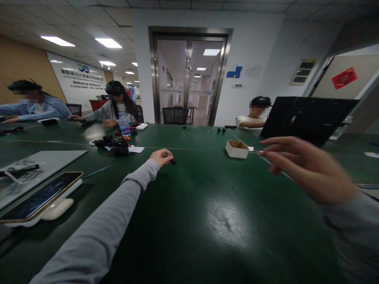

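- We see our left hand (161, 156), grey sleeve stretched far across the dark green table (207, 221), fingers curled around a small black rounded piece (173, 161).
- The piece pokes out rightward from the fingertips, just above the tabletop; too small to judge its long axis.
- Our right hand (299, 165) hovers blurred at near right, fingers loosely extended leftward; whether it holds anything we cannot tell.
- A small open cardboard box (237, 149) sits between both hands, farther off.

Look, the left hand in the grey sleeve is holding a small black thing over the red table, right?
Not quite. The head view shows the left hand holding the small black thing over a dark green table, not a red one.
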The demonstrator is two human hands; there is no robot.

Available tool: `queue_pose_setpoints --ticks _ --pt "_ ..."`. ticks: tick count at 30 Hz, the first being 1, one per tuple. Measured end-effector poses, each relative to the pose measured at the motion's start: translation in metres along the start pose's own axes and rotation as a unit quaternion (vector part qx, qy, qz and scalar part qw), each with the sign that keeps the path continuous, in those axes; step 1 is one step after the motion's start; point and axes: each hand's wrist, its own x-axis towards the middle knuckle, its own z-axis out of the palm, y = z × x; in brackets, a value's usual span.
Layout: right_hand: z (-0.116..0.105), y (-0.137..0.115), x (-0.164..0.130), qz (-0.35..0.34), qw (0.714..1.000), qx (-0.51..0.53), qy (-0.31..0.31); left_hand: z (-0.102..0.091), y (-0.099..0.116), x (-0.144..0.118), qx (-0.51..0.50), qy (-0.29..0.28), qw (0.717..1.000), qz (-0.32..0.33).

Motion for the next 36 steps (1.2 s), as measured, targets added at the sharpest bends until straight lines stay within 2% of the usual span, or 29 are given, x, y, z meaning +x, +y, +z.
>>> queue_pose_setpoints --ticks 2,4,5,6,8,10,12,14,17,24,31,36 --pt "0.058 -0.012 0.038 0.038 0.991 0.071 -0.109 0.019 -0.001 0.014 -0.111 0.032 0.993 -0.017" --pt "0.121 0.0 0.074 0.124 0.966 0.143 -0.176 0.039 -0.004 0.025 -0.213 0.09 0.972 -0.029" --pt "0.152 0.012 0.088 0.177 0.95 0.173 -0.188 0.049 -0.007 0.029 -0.257 0.126 0.958 -0.036" --pt "0.179 0.026 0.099 0.24 0.934 0.189 -0.188 0.058 -0.011 0.031 -0.29 0.157 0.943 -0.043" --pt "0.224 0.053 0.114 0.311 0.906 0.228 -0.173 0.074 -0.02 0.033 -0.309 0.18 0.932 -0.05" --pt "0.256 0.072 0.119 0.344 0.886 0.276 -0.143 0.086 -0.03 0.032 -0.285 0.155 0.945 -0.041" --pt "0.277 0.083 0.12 0.338 0.878 0.324 -0.1 0.09 -0.038 0.031 -0.259 0.129 0.957 -0.025" --pt "0.29 0.086 0.119 0.312 0.873 0.37 -0.062 0.09 -0.043 0.031 -0.249 0.13 0.96 -0.018" --pt "0.296 0.087 0.117 0.286 0.863 0.415 -0.041 0.087 -0.047 0.032 -0.222 0.145 0.964 -0.016" --pt "0.285 0.088 0.109 0.277 0.842 0.46 -0.05 0.087 -0.046 0.031 -0.133 0.177 0.975 -0.032" --pt "0.28 0.083 0.107 0.287 0.825 0.483 -0.062 0.086 -0.042 0.028 -0.086 0.151 0.984 -0.036" --pt "0.28 0.085 0.107 0.28 0.819 0.495 -0.077 0.086 -0.043 0.03 -0.104 0.18 0.978 -0.023"
